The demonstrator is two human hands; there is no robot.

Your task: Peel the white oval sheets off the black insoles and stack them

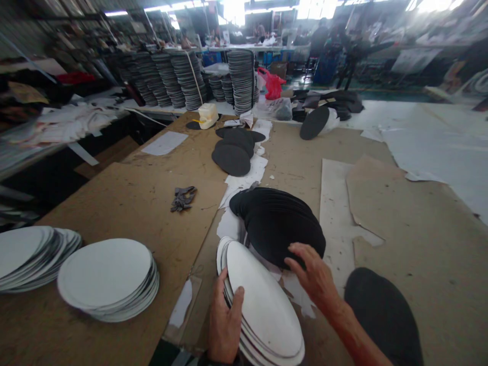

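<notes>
A tilted stack of white oval pieces (263, 300) lies in front of me. My left hand (225, 317) grips its left edge, thumb on the upper pieces and fingers along the side. Just beyond leans a fanned pile of black oval pieces (284, 223). At the near edge of that pile is my right hand (310, 272), thumb and fingers apart with nothing visible between them; whether the fingertips touch the black fabric-like surface I cannot tell. Single dark pieces (383, 315) lie to the right of my right forearm.
White oval stacks (107, 274) stand at the left on the brown board. A grey scrap bundle (183, 198) lies behind them. Farther back are dark ovals (232, 157), a whitish plastic container (208, 116), a red bag (271, 84) and tall stacks (241, 81). People work in the background.
</notes>
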